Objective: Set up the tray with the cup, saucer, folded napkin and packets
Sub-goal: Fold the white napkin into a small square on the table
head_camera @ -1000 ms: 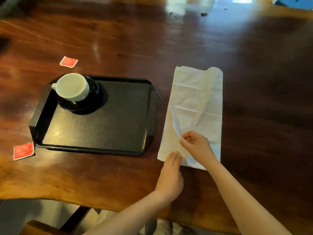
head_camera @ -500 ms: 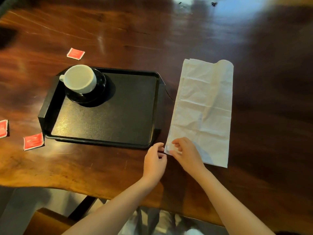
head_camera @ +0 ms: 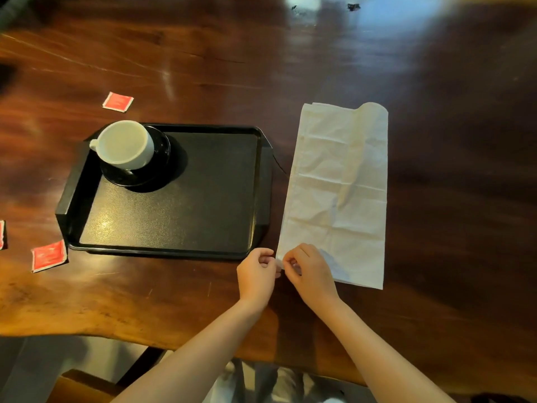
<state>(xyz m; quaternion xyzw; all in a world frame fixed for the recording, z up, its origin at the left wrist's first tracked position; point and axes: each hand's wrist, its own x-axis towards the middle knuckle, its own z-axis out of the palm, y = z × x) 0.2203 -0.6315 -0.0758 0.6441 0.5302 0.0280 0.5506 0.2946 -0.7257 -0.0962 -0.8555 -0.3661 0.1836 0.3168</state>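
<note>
A white napkin [head_camera: 340, 184] lies flat as a long creased strip on the wooden table, right of the black tray [head_camera: 174, 245]. My left hand [head_camera: 255, 274] and my right hand [head_camera: 311, 271] both pinch its near left corner. A white cup [head_camera: 125, 144] sits on a black saucer [head_camera: 157, 173] in the tray's far left corner. Red packets lie loose on the table: one [head_camera: 117, 101] beyond the tray, one [head_camera: 48, 255] at its near left corner, and one [head_camera: 2, 234] cut off by the left edge.
The wooden table [head_camera: 450, 170] ends in a wavy front edge close to my arms. A chair's wooden part [head_camera: 84, 385] shows below that edge at the bottom left.
My right hand slid from the napkin's middle near edge to its near left corner, and the lifted flap now lies flat. My left hand came off the table and closed on the same corner.
</note>
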